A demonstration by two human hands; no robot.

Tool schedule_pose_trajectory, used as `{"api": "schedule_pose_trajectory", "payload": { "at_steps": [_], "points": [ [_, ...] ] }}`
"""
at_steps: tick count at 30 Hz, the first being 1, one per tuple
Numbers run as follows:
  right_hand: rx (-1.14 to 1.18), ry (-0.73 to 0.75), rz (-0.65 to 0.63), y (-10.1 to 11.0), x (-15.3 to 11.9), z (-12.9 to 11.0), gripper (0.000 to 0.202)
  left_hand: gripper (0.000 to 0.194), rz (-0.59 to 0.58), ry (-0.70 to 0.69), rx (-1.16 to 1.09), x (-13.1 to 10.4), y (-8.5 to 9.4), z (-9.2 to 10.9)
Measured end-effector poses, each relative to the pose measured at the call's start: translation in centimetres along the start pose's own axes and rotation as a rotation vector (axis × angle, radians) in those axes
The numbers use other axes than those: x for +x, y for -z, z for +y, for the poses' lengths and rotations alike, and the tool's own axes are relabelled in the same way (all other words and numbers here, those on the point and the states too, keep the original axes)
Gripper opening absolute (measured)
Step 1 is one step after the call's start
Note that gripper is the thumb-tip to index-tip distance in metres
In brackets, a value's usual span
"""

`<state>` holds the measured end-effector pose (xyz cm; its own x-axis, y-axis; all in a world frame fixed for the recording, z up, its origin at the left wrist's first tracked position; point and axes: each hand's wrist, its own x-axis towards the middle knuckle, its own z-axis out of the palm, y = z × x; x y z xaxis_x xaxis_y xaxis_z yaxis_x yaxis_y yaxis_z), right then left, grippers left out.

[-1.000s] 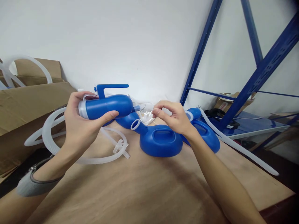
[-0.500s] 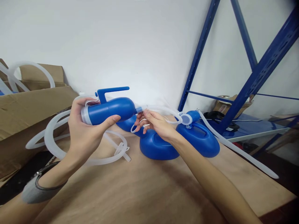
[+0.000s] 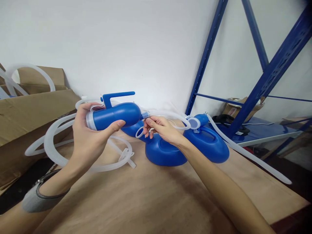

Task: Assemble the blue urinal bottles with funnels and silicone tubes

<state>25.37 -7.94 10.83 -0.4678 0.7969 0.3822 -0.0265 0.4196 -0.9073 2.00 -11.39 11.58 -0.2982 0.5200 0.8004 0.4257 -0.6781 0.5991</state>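
My left hand (image 3: 91,130) grips a blue plastic cup-shaped piece (image 3: 117,115) around its whitish collar and lower body, holding it in the air on its side. Its long blue handle (image 3: 122,94) points up and right. At the narrow spout (image 3: 144,115) on its right end, my right hand (image 3: 162,128) pinches a thin metal wire clamp (image 3: 149,113), which sits at the spout's tip. A small whitish ring (image 3: 139,132) shows beside my right fingers. Behind and below lie two blue jugs (image 3: 165,154), (image 3: 207,148), one with a pale lid (image 3: 194,123).
Whitish corrugated hoses (image 3: 52,143) coil on the wooden table (image 3: 136,201), and another hose (image 3: 253,159) runs to the right edge. A cardboard box (image 3: 36,112) holding hoses stands at left. On the right rises a blue metal rack (image 3: 207,55) with a shelf (image 3: 255,133).
My right hand has moved slightly left and down, bringing the wire clamp from beside the spout onto its tip. My left hand keeps its hold on the blue piece.
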Motion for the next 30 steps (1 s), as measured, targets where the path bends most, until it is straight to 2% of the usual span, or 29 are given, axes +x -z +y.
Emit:
{"api": "schedule_pose_trajectory", "payload": {
  "at_steps": [8, 14, 18, 21, 24, 27, 30],
  "points": [
    [-0.142, 0.05, 0.032, -0.5, -0.5, -0.5, 0.038, 0.06, -0.039, 0.07, -0.009, 0.3, 0.2, -0.2],
    [-0.162, 0.038, 0.042, -0.7, -0.5, -0.5, 0.039, 0.059, -0.162, 0.283, -0.329, 0.9, 0.1, -0.6],
    [-0.085, 0.023, 0.0, -0.6, -0.3, 0.0, 0.039, 0.059, -0.177, 0.342, -0.399, 1.1, 0.0, -0.9],
    [-0.045, -0.005, -0.083, -0.5, -0.4, -0.1, 0.042, 0.059, -0.206, 0.323, -0.389, 1.3, 0.3, -0.9],
    [-0.015, -0.029, -0.134, -0.6, -0.5, -0.3, 0.044, 0.06, -0.185, 0.224, -0.266, 1.5, 0.8, -0.5],
    [-0.004, -0.035, -0.117, -0.7, -0.5, -0.4, 0.044, 0.061, -0.14, 0.12, -0.091, 1.7, 1.2, 0.1],
    [-0.023, -0.028, -0.083, -0.9, -0.4, -0.3, 0.043, 0.062, -0.135, 0.077, -0.026, 1.7, 1.4, 0.4]
  ]
}}
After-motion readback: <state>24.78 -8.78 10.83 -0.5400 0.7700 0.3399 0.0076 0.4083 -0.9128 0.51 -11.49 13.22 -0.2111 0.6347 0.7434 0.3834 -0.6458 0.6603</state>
